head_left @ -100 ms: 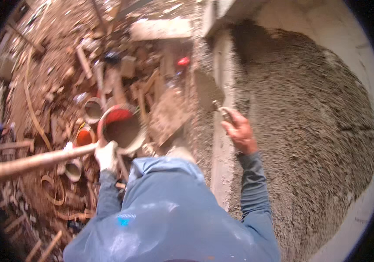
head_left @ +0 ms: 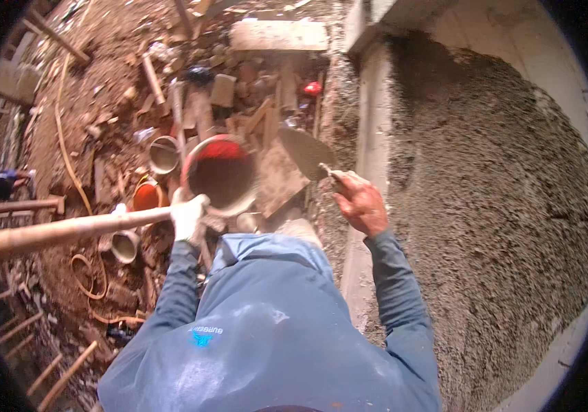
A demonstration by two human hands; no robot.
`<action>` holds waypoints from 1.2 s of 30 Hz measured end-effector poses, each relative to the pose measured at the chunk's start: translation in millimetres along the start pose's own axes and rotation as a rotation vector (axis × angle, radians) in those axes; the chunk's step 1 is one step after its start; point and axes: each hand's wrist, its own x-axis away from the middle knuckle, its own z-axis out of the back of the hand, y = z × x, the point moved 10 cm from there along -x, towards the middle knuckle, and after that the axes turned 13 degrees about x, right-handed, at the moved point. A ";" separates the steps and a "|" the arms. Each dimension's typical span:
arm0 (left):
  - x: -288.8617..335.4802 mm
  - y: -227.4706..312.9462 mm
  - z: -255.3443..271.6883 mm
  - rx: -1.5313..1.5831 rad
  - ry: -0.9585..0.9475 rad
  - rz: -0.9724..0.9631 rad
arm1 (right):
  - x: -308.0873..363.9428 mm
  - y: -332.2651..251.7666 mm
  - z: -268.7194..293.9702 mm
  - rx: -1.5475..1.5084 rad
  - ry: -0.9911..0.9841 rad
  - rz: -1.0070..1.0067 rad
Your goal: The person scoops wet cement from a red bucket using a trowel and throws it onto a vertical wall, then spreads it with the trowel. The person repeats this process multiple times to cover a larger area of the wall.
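Taking up most of the right side: rough grey mortar surface, coarse and dark-flecked. To the left, brown rubble ground, strewn with wood scraps and stones. At bottom centre, blue shirt, sleeves reaching forward. Between ground and mortar, pale concrete strip running lengthwise. From left edge, long wooden pole, ending at the left hand. Ahead of the body, large bucket, reddish inside, dark contents. Just right of it, flat brown board, corner toward the strip. Farther up, pale rectangular block. Near the strip, right hand closed around handle of trowel, blade pointing up-left, seen above board's upper right edge; cannot tell if touching. By large bucket's lower left rim, left hand, pale and glove-like; cannot tell whether gripping pole, rim or neither. Left of large bucket, orange-lined bucket and small grey pail. Smallest: bright red object, beyond trowel.
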 end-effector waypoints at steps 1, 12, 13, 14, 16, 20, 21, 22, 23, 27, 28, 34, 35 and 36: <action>-11.4 0.7 -12.8 -0.053 -0.093 -0.119 | -9.9 -24.7 -20.0 0.123 -0.024 0.056; 44.8 115.7 -185.0 0.133 -0.575 -0.251 | -103.1 5.4 -74.2 0.503 -0.274 0.138; 45.4 115.8 -186.4 0.135 -0.577 -0.230 | -94.5 15.4 -88.7 0.490 -0.302 0.117; 33.1 95.3 -180.8 0.101 -0.579 -0.219 | -81.3 23.9 -113.6 0.453 -0.317 0.096; 36.3 86.9 -193.3 0.058 -0.662 -0.237 | -53.9 80.2 -226.2 0.226 -0.295 0.131; 26.4 72.3 -150.5 0.059 -0.484 -0.160 | -48.9 -8.4 -180.2 -0.014 -0.159 0.066; 22.5 74.5 -145.1 0.085 -0.435 -0.128 | -48.0 -5.9 -174.7 0.021 -0.131 -0.007; 21.9 73.2 -139.4 0.111 -0.385 -0.086 | -41.4 -3.1 -166.5 0.057 -0.113 -0.087; 20.3 71.3 -137.6 0.147 -0.339 -0.052 | -51.1 -5.1 -139.5 0.136 -0.099 -0.088; -2.2 35.6 -130.3 0.165 -0.253 -0.051 | -54.7 2.2 -96.5 0.279 0.172 0.123; -8.9 28.6 -135.0 0.166 -0.251 -0.077 | -59.5 5.4 -80.4 0.290 0.228 0.158; -10.5 23.1 -163.9 0.351 -0.146 -0.022 | -110.6 18.9 -31.7 0.280 0.220 0.236; -14.0 5.9 -154.0 0.377 -0.124 0.004 | -116.6 13.3 -17.4 0.288 0.153 0.223; -23.5 -10.5 -137.8 0.291 -0.140 -0.118 | -124.1 1.4 9.0 0.264 0.152 0.219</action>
